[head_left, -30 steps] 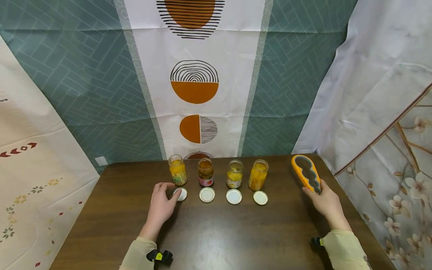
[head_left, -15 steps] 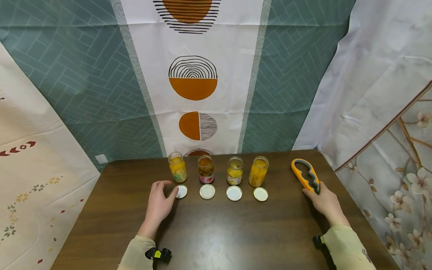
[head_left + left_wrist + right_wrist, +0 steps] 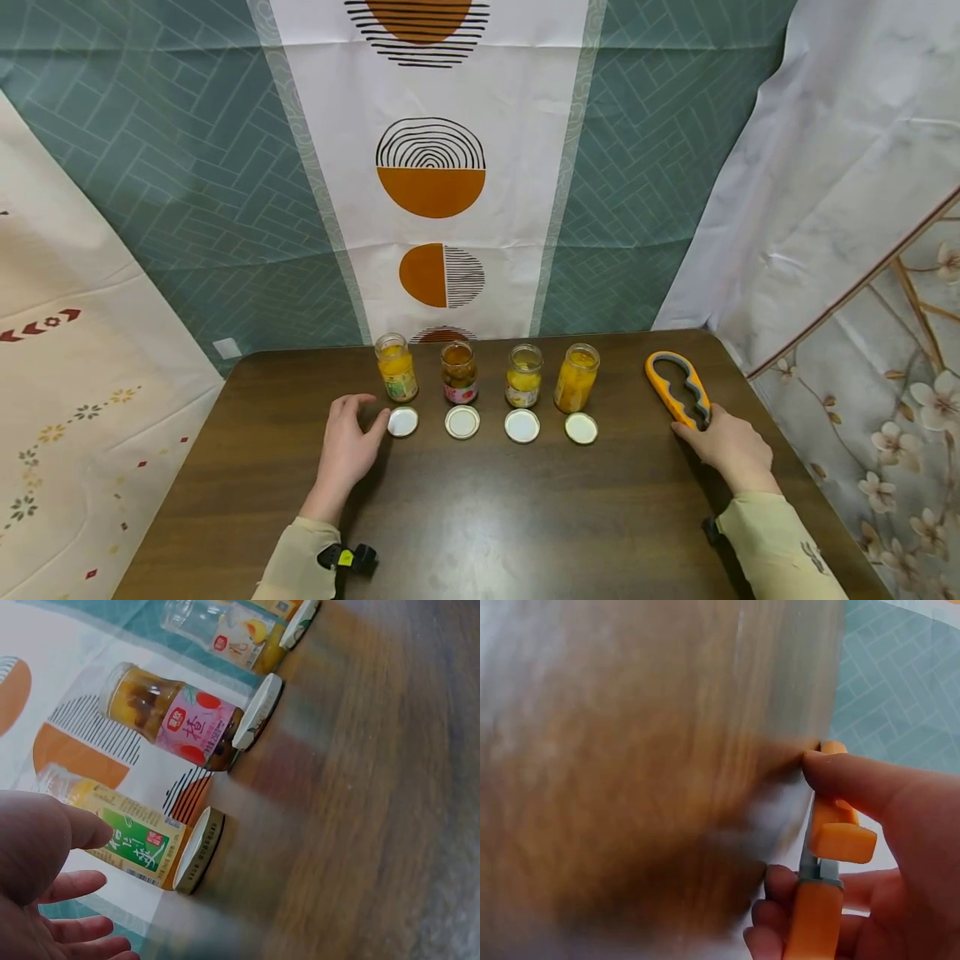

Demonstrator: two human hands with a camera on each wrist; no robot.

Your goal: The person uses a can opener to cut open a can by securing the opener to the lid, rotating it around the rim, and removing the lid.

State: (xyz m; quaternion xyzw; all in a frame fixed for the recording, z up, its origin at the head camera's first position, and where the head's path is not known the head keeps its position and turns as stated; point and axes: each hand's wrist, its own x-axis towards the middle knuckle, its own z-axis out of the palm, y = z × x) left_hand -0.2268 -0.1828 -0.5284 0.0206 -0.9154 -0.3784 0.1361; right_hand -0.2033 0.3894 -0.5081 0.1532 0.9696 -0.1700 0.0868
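My left hand point(image 3: 348, 446) is beside the leftmost white lid point(image 3: 402, 422), its thumb close to the lid's edge. In the left wrist view its fingers are spread and hold nothing. Just behind that lid stands an uncapped glass jar point(image 3: 397, 371) of yellow fruit with a green label. At the right, my right hand point(image 3: 731, 446) grips one end of an orange-and-grey jar opener point(image 3: 660, 387) with a scalloped inner edge. The right wrist view shows the thumb on the opener point(image 3: 815, 922) and fingers curled behind it.
Three more uncapped jars stand in the row: a dark one with a pink label point(image 3: 459, 375) and two with yellow contents, a short one point(image 3: 522, 379) and a taller one point(image 3: 577, 380). Before them lie lids point(image 3: 462, 422) point(image 3: 522, 426) point(image 3: 581, 429). Curtains hang behind the brown table point(image 3: 480, 517).
The left hand has drawn slightly left, so its thumb no longer overlaps the lid. The jar opener's tilt has changed a little in the right hand. The head view has shifted slightly.
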